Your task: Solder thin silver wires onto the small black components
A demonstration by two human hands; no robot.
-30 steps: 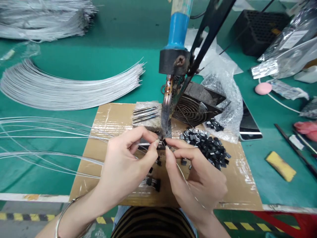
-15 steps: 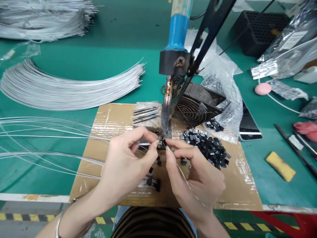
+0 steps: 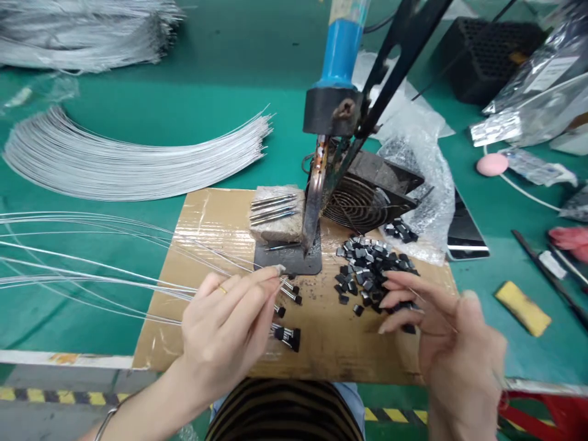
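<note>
My left hand (image 3: 229,318) is closed in a pinch on thin white wires (image 3: 169,288) that trail off to the left. Just past its fingertips, on the cardboard (image 3: 340,349), lie wires ending in small black pieces (image 3: 288,337). My right hand (image 3: 441,318) reaches over the pile of small black parts (image 3: 372,263), fingers apart, with a thin wire crossing the palm. Above and between the hands, a blue-handled soldering iron (image 3: 340,55) hangs in a black stand, its tip apart from both hands.
A grey block (image 3: 278,226) holds several metal rods. Behind the iron sits a round-grilled fan (image 3: 356,202), near bubble wrap (image 3: 413,159). A large wire bundle (image 3: 138,168) lies left. On the right are a dark flat device (image 3: 463,226) and a yellow sponge (image 3: 522,308).
Both hands have left the iron tip. My left hand has drawn slightly down and left; my right hand has moved right to the black parts and opened.
</note>
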